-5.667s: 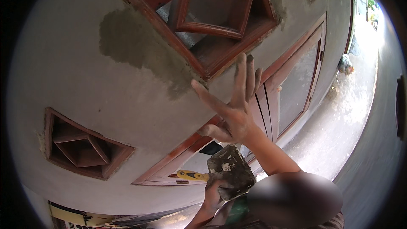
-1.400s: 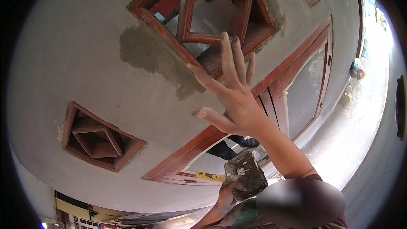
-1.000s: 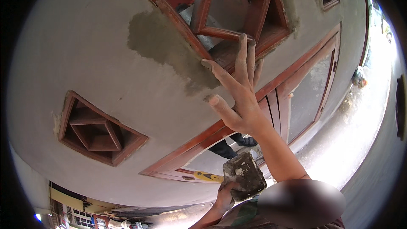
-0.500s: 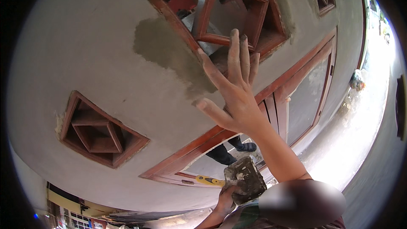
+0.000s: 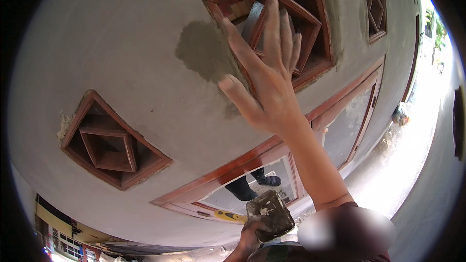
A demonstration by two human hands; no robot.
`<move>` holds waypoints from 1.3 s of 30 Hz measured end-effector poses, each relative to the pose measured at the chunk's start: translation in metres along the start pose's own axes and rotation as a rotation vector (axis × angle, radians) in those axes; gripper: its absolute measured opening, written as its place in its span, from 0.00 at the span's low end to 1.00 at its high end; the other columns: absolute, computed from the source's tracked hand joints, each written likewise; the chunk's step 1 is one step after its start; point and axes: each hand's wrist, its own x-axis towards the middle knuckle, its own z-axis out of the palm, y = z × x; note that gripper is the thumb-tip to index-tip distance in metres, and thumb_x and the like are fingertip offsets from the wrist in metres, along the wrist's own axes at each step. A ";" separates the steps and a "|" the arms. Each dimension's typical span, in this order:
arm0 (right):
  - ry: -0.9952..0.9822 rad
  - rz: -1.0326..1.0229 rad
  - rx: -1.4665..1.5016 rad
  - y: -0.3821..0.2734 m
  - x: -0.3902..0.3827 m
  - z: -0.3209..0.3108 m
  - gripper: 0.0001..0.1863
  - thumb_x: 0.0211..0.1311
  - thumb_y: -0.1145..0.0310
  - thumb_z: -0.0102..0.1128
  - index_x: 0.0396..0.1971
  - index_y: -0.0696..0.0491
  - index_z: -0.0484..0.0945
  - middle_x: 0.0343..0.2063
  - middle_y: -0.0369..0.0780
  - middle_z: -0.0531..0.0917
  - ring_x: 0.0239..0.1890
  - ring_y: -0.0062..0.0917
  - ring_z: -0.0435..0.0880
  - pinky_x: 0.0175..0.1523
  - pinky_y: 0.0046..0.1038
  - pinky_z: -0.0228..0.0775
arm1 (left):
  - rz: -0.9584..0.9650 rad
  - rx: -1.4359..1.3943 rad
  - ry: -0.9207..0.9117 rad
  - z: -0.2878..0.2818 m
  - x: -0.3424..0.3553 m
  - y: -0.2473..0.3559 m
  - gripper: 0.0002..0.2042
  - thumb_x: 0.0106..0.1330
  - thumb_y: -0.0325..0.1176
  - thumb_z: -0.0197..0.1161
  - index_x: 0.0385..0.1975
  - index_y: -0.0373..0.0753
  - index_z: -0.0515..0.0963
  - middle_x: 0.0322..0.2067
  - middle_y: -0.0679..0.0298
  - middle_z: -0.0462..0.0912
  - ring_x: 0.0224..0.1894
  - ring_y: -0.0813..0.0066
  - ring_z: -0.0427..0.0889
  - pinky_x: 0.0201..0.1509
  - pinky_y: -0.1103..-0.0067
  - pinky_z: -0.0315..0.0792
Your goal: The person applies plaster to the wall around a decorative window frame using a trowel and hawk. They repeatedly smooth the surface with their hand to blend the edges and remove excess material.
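Note:
My right hand [image 5: 272, 87] reaches up with its fingers spread and nothing in it. Its index finger lies at the left rim of a reddish-brown wooden vent frame [image 5: 310, 85], and the other fingers overlap the tilted inner square; whether they touch it I cannot tell. A dark damp patch [image 5: 199, 51] of plaster marks the grey wall left of that frame. Low in view, my left hand [image 5: 250, 237] grips a square, mortar-crusted container [image 5: 269, 216]. A yellow-handled tool [image 5: 229, 216] sticks out beside the container; its other end is hidden.
Two similar wooden vents are set in the wall, one at the left [image 5: 109, 140] and one at the far right [image 5: 374, 9]. Below runs a wooden-framed glass panel [image 5: 238, 184] reflecting legs and a shoe. A bright walkway [image 5: 388, 160] with a bundled bag [image 5: 400, 114] lies right.
My right hand has slid up along the frame's left rim toward its upper left corner, fingers now covering more of the inner square. The view has shifted; my left hand still holds the container.

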 end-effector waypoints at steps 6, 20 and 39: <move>-0.065 0.032 -0.087 0.000 -0.006 0.014 0.38 0.65 0.35 0.57 0.69 0.41 0.74 0.79 0.56 0.39 0.79 0.63 0.36 0.73 0.70 0.23 | -0.050 -0.119 0.059 0.013 -0.008 0.016 0.12 0.58 0.24 0.66 0.42 0.33 0.81 0.42 0.52 0.85 0.48 0.59 0.85 0.54 0.70 0.79; 0.047 -0.077 -0.052 -0.013 0.030 0.016 0.39 0.64 0.36 0.61 0.63 0.52 0.78 0.78 0.58 0.43 0.78 0.65 0.41 0.72 0.71 0.30 | -0.019 0.125 -0.015 0.000 0.002 0.010 0.12 0.61 0.21 0.61 0.45 0.31 0.80 0.44 0.53 0.86 0.47 0.62 0.86 0.54 0.72 0.81; -0.367 0.242 0.207 -0.041 -0.101 -0.114 0.30 0.55 0.62 0.77 0.57 0.57 0.82 0.69 0.55 0.70 0.68 0.54 0.72 0.70 0.45 0.63 | 0.064 0.123 -0.168 -0.032 0.038 -0.020 0.13 0.60 0.21 0.63 0.45 0.34 0.79 0.43 0.56 0.86 0.47 0.63 0.86 0.53 0.71 0.80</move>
